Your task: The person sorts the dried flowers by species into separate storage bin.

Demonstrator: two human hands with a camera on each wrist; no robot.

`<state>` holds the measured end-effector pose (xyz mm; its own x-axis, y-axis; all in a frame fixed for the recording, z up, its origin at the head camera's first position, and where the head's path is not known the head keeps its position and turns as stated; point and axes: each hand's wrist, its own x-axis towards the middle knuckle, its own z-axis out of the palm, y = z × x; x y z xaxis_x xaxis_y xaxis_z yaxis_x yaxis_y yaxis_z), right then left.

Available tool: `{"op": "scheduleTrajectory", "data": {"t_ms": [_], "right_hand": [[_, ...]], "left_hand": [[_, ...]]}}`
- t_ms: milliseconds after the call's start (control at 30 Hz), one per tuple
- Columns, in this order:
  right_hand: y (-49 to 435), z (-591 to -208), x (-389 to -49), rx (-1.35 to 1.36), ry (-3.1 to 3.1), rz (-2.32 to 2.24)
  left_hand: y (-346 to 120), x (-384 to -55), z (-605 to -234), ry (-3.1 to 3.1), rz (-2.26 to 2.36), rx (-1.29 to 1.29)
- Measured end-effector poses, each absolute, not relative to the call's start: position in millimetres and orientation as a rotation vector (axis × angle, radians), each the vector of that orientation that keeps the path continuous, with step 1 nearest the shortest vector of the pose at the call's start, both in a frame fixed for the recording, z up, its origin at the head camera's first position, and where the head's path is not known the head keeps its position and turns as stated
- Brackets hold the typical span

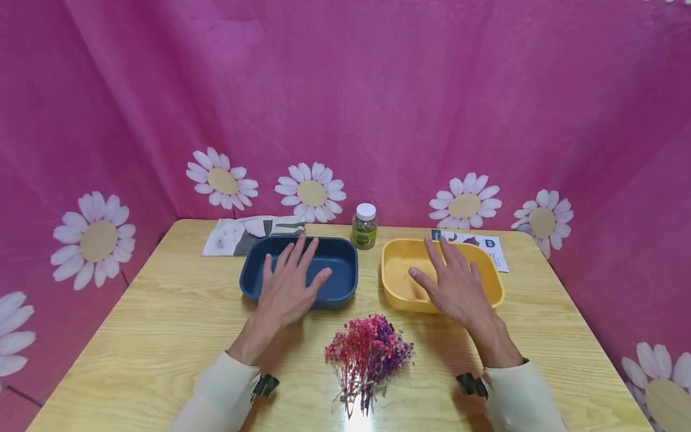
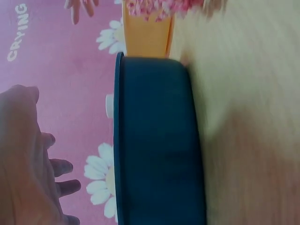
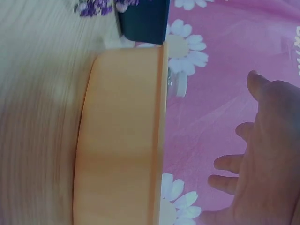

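Observation:
My left hand (image 1: 290,287) hovers with spread fingers over the dark blue tray (image 1: 337,294); in the left wrist view the fingers stay apart from the tray's wall (image 2: 157,140). Over the yellow tray (image 1: 396,294), my right hand (image 1: 456,288) is likewise spread and holds nothing. The right wrist view shows that hand (image 3: 267,154) away from the yellow wall (image 3: 122,140). Between the two forearms, a bunch of dried flowers (image 1: 369,354), pink on the left and purple on the right, lies on the wooden table with its stems toward me.
A jar with a white lid (image 1: 364,227) stands behind and between the trays. Behind the blue tray lies a printed white and grey sheet (image 1: 229,236); a printed card (image 1: 499,252) lies partly behind the yellow one. A pink curtain with daisies (image 1: 345,108) borders the table (image 1: 151,336).

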<state>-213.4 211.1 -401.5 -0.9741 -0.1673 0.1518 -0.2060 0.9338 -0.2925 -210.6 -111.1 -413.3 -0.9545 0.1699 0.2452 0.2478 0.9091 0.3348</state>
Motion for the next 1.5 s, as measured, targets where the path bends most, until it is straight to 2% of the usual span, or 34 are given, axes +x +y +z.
{"op": "scheduleTrajectory", "data": {"t_ms": [433, 933, 1167, 1500], "right_hand": [[202.3, -408.9, -189.3, 0.326, -2.947, 0.550], [197.6, -419.4, -187.0, 0.343, -2.961, 0.586], [194.5, -421.0, -184.2, 0.372, -2.949, 0.611], [191.3, -424.6, -176.2, 0.428, -2.946, 0.600]], "left_hand": [[-105.3, -179.1, -436.8, -2.734, -0.710, -0.503], [-101.7, -160.5, -449.9, -2.732, -0.719, -0.506], [-111.1, -162.8, -449.4, -2.755, -0.768, -0.446], [-154.3, -184.5, -450.8, -2.711, -0.831, -0.222]]}}
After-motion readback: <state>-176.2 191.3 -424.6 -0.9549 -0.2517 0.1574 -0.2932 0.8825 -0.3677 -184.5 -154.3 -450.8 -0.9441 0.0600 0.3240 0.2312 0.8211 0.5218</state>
